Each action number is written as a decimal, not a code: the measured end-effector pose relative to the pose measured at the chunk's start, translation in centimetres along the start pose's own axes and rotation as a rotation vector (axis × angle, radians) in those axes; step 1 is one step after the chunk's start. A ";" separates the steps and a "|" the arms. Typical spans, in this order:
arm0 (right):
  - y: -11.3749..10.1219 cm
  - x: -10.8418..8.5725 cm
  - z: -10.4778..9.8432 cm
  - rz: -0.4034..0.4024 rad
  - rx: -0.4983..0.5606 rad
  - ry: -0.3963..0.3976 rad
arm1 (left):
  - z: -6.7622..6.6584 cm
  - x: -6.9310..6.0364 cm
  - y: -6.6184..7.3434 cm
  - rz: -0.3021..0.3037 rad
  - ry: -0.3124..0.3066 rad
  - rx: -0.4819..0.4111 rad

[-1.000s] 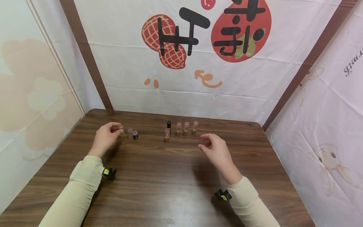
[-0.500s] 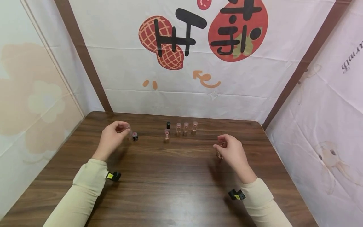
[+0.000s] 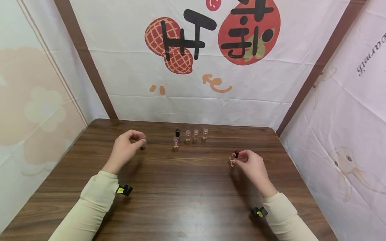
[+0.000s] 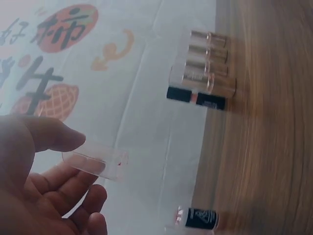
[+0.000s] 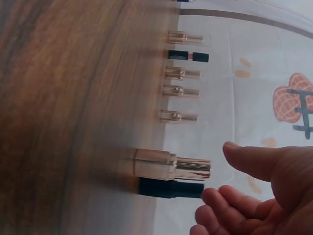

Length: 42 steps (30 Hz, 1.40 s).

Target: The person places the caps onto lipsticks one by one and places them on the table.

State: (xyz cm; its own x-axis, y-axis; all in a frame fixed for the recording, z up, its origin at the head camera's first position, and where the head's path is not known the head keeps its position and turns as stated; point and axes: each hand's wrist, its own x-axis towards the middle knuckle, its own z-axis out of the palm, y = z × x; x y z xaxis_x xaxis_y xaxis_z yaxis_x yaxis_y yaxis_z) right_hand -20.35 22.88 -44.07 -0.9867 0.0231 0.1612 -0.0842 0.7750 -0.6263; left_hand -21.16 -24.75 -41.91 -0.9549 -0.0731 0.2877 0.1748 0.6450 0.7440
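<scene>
My left hand (image 3: 128,147) pinches a clear lipstick cap (image 4: 95,164) between thumb and fingers. In the head view that cap is above a short lipstick base with a black label (image 4: 201,218), standing on the table. Part of another clear piece shows beside the base at the left wrist view's bottom edge. To the right, my right hand (image 3: 251,167) is next to an uncapped gold lipstick tube (image 5: 173,165) and a black lipstick tube (image 5: 171,188), both upright. Its thumb and fingers are spread apart, and in the right wrist view nothing is between them.
At the back middle stand several clear-capped lipsticks (image 3: 196,135) in a loose row. A black lipstick (image 3: 177,133) is among them, behind a capped one (image 3: 176,144). A printed cloth (image 3: 193,107) hangs at the wooden table's (image 3: 181,187) far edge.
The left hand has moved right with the clear cap, to over the black-labelled base. My right hand has moved right, and the gold and black tubes beside it have come into sight.
</scene>
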 end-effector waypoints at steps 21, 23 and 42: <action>2.1 0.4 2.9 0.099 -0.078 -0.106 | 2.0 -0.9 1.6 0.047 -0.075 -0.058; 2.1 0.5 3.0 0.092 -0.080 -0.099 | 2.0 -0.9 1.7 0.041 -0.080 -0.066; -2.6 0.8 -0.8 -0.041 0.125 0.026 | 1.9 -1.3 3.0 0.056 -0.076 -0.083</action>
State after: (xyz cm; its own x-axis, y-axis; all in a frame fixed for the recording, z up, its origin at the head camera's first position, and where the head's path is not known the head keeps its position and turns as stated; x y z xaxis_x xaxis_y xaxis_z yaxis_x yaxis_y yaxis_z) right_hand -20.77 21.40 -41.67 -0.9781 0.0105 0.2079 -0.1432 0.6909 -0.7086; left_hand -19.85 -21.30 -41.23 -0.9579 0.0213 0.2863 0.2449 0.5806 0.7764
